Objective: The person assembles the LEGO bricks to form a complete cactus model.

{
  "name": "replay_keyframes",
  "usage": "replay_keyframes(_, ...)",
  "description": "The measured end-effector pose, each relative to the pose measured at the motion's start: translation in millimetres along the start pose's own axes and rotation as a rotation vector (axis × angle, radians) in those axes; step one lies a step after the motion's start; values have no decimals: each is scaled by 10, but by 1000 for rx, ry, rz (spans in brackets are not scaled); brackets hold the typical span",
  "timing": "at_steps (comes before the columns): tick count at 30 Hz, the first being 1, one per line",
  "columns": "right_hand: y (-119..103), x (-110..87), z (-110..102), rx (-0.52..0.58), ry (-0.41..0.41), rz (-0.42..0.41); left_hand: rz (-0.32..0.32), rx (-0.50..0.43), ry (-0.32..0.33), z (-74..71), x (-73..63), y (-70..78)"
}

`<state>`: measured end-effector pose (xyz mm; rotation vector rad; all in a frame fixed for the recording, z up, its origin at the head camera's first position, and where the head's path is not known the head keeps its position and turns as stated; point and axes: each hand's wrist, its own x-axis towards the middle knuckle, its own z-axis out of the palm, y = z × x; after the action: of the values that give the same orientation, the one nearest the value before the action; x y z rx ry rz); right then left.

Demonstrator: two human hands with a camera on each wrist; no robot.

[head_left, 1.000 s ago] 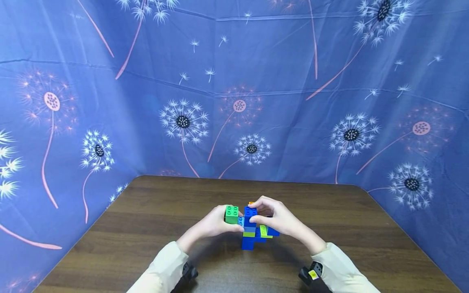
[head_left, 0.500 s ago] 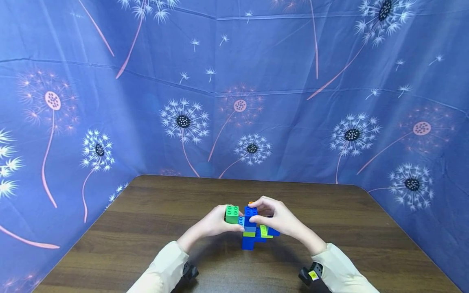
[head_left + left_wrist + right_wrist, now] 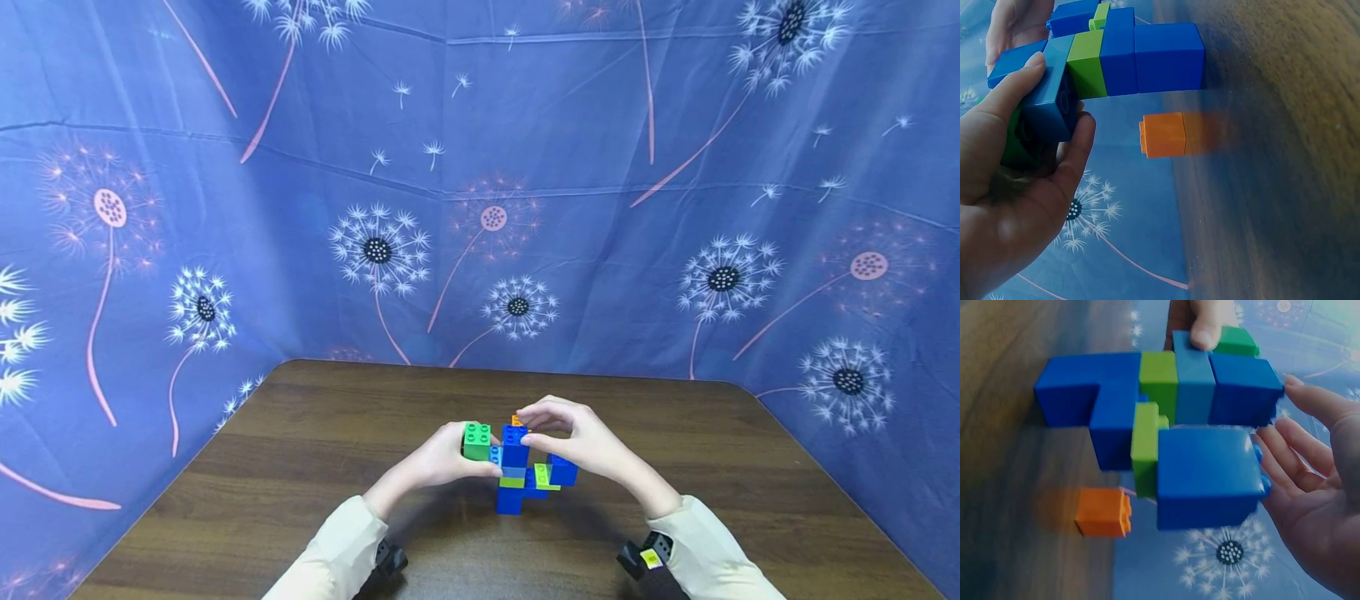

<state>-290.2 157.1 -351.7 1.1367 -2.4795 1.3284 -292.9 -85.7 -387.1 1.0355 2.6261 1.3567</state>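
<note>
A built-up stack of toy building bricks stands on the table, its lowest blue brick at the wood. Above this come a lime brick, a light blue brick and a dark blue top brick. A green brick sits out to the left. On the right arm of the build, a thin lime brick carries another blue brick. My left hand grips the light blue brick between thumb and fingers. Beside the top brick, my right hand holds nothing, its thumb tip close to the studs.
Behind the build, an orange brick stands by itself on the brown wooden table. A blue cloth with dandelion prints hangs beyond the table's far edge.
My right hand has let go of the dark blue top brick and drawn back to the right and slightly up. The left hand keeps its hold.
</note>
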Motion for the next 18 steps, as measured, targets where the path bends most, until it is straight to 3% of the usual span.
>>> replay_keyframes(8,90,-27,-137,-62,60,-3,-19,-18,-14,-6,-2,0)
replay_keyframes(18,276,-17,-147,-127,116,17,-35,-21,-16,-6,-1,15)
